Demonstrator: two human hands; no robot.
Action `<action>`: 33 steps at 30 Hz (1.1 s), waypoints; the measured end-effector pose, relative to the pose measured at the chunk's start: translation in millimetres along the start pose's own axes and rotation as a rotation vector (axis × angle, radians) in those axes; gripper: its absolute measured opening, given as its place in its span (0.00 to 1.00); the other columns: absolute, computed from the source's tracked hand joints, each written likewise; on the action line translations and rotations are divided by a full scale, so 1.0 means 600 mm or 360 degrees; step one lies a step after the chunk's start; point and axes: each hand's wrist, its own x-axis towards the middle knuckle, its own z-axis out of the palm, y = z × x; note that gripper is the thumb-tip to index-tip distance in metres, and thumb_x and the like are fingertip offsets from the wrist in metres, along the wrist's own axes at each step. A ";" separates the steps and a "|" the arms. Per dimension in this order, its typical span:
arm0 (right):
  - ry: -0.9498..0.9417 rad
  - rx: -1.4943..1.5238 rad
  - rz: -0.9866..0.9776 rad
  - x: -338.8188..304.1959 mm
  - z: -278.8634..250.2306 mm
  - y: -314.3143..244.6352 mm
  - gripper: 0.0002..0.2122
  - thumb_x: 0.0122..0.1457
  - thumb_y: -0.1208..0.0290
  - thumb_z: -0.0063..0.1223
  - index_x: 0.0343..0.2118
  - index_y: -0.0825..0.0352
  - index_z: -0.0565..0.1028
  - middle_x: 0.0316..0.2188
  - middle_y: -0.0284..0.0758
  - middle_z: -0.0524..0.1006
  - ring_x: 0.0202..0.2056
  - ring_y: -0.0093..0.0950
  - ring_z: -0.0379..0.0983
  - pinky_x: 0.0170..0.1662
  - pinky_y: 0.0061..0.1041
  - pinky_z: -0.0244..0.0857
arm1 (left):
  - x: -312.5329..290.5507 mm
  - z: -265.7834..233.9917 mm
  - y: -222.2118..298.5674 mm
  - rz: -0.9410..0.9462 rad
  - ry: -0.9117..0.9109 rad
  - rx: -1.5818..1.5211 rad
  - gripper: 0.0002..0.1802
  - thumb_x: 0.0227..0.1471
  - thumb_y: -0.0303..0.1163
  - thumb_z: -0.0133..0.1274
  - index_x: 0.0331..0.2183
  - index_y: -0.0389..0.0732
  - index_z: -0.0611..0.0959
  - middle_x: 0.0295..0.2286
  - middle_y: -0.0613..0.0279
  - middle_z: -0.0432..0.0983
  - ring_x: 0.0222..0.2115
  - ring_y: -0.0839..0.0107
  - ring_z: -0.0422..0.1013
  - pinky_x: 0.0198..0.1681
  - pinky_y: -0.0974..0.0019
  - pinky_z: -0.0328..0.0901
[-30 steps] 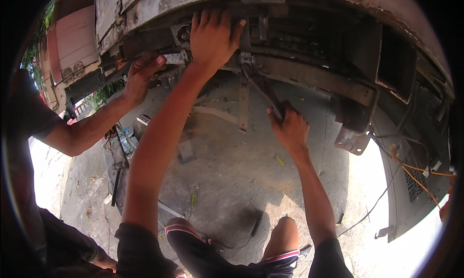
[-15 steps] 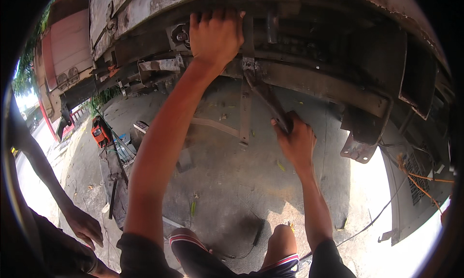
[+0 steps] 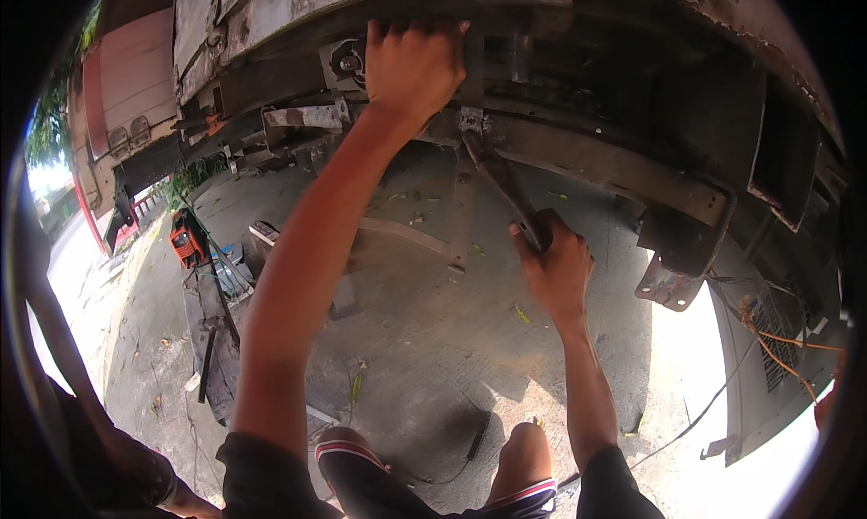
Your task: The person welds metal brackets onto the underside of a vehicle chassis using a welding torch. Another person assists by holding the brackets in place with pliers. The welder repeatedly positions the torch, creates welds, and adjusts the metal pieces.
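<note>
My left hand [image 3: 415, 68] reaches up to the rusty vehicle frame, its fingers curled over the edge of a dark metal beam [image 3: 471, 81]; the fingertips are hidden. My right hand [image 3: 558, 262] is closed around the handle of a long dark metal hand tool [image 3: 501, 178], whose exact kind I cannot make out. The tool slants up to the left. Its far end meets a small bolted bracket [image 3: 470, 120] on the frame's rusty crossbar [image 3: 596, 154]. Below that joint hangs a flat metal strip [image 3: 461, 217].
An orange and black machine [image 3: 188, 241] with cables stands at the left beside a long dark plank [image 3: 209, 334]. Another person's arm [image 3: 68, 338] shows at the left edge. A grey panel [image 3: 768, 366] leans at the right. A cable [image 3: 695, 417] crosses the concrete floor.
The view has shifted slightly, while both my hands keep their places on the beam and the tool. The other person's hand at the left has moved down and back from where it hung.
</note>
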 end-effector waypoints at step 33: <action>-0.0041 -0.0047 -0.0239 -0.043 -0.034 0.024 0.20 0.54 0.67 0.61 0.48 0.69 0.71 0.40 0.42 0.74 0.40 0.45 0.72 0.43 0.38 0.66 | -0.438 -0.052 -0.085 -0.1714 -0.0226 -0.0941 0.27 0.63 0.49 0.42 0.40 0.31 0.78 0.41 0.47 0.73 0.41 0.52 0.69 0.45 0.57 0.62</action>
